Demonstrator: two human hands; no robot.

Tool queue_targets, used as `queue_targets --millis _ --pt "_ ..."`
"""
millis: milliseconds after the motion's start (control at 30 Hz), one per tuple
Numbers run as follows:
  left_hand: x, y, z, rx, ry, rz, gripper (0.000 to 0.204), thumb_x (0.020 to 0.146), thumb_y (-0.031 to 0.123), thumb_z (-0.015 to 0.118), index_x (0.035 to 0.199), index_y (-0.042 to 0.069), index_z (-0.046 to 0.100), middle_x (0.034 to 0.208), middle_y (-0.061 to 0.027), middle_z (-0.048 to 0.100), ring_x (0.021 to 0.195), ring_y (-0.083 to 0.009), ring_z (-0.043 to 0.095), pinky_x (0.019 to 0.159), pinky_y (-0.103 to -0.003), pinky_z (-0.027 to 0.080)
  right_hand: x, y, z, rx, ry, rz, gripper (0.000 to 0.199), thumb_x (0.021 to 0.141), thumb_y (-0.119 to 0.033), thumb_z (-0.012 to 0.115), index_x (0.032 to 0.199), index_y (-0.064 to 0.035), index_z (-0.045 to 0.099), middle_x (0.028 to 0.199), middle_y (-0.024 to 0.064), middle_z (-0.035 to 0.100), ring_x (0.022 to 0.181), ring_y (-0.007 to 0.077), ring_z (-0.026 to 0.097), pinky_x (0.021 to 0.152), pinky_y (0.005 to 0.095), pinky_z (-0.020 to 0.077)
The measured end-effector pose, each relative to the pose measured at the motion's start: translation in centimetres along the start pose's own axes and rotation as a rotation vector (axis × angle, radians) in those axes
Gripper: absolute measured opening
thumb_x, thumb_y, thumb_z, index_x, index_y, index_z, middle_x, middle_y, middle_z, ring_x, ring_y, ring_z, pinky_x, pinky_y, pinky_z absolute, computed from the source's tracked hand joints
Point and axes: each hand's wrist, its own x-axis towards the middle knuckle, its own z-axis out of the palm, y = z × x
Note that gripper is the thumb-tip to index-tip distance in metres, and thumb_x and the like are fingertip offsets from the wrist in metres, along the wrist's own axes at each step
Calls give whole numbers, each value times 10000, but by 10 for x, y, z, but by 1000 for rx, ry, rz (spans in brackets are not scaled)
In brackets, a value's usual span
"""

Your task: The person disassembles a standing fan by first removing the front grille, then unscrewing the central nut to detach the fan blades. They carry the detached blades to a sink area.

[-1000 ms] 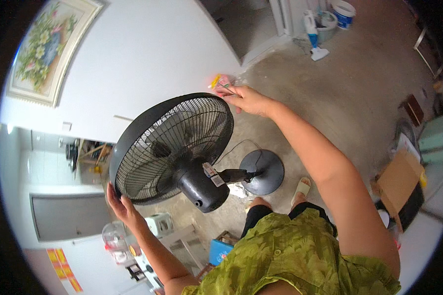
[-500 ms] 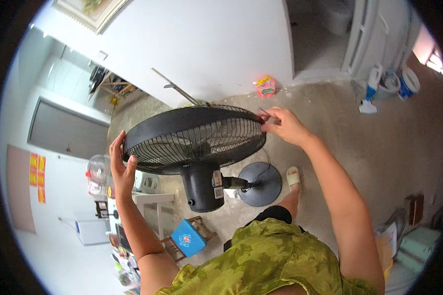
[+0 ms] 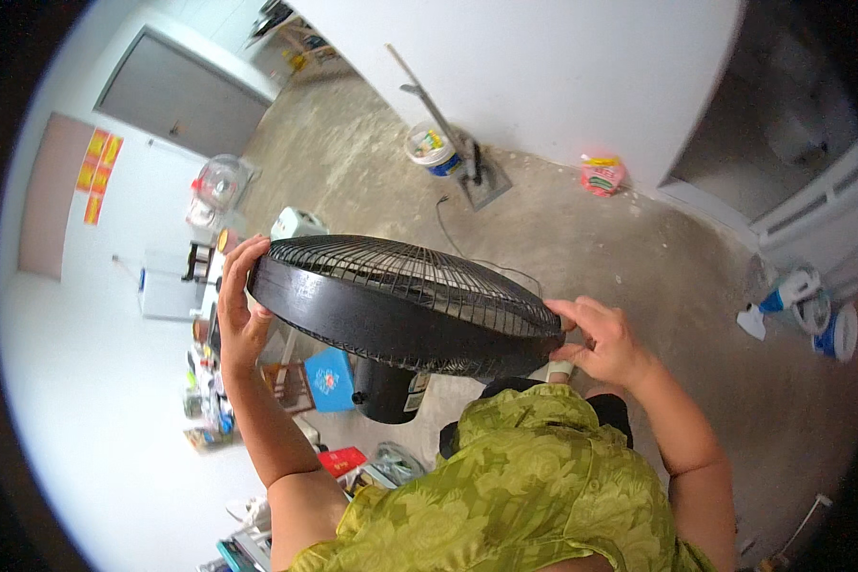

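Note:
A black fan head (image 3: 381, 310), with a broad rim band and wire grille, is held tilted in front of me, its grille edge turned upward. My left hand (image 3: 241, 310) grips the left edge of the rim, fingers over the top and thumb below. At the right edge my right hand (image 3: 601, 341) pinches the rim between thumb and fingers. Below the rim shows the black motor housing (image 3: 386, 393). The fan's stand and base are hidden behind the fan head and my body.
A power cord (image 3: 448, 234) trails over the concrete floor beyond the fan. Farther off are a bucket (image 3: 431, 150), a flat mop (image 3: 481, 176) and a pinkish-red bag (image 3: 601, 176) by the wall. A blue-topped stool (image 3: 331, 378) stands left; a blue-and-white bottle (image 3: 782, 291) and buckets lie right.
The fan head has tipped so its rim band faces me and the grille faces up. My right hand moved down with the rim; the thin item seen at its fingers no longer shows. My view turned leftward.

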Motion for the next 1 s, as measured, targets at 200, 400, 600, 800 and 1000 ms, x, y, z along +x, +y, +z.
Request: queue_targets --millis 200,400,600,800,1000 --pt "-10 45 -1 340 81 -15 921 733 790 450 1236 27 567 1295 -188 535 1194 -341 531 953 -424 459 25 8 -14 38 -180 -136 583 638 -242 845 1115 -23 592 790 77 592 651 225 637 563 314 502" --pt "-8 116 12 644 -214 -2 749 645 576 611 1247 131 580 1306 -119 541 1277 -359 450 1016 -466 404 52 17 -19 35 -259 -271 613 611 -277 853 1091 -29 564 962 99 563 744 235 641 599 327 522" --pt "14 135 11 946 -427 140 532 779 375 614 1266 168 554 1251 -143 543 1192 -348 527 907 -434 503 70 27 -26 76 -382 -321 866 583 -304 858 1300 -50 444 1084 100 489 715 228 598 572 327 506" --pt "27 128 5 988 -513 366 460 840 345 571 1219 86 569 1135 -189 570 1091 -356 583 866 -417 537 78 24 -31 57 -466 -396 936 594 -309 845 1373 -46 398 1054 86 463 665 220 563 535 330 484" --pt "28 124 3 1037 -478 404 621 802 450 579 1297 83 508 1141 -172 562 1104 -348 575 826 -403 551 86 20 -39 18 -488 -389 865 616 -252 833 1358 -52 436 1030 93 489 685 244 577 543 348 489"
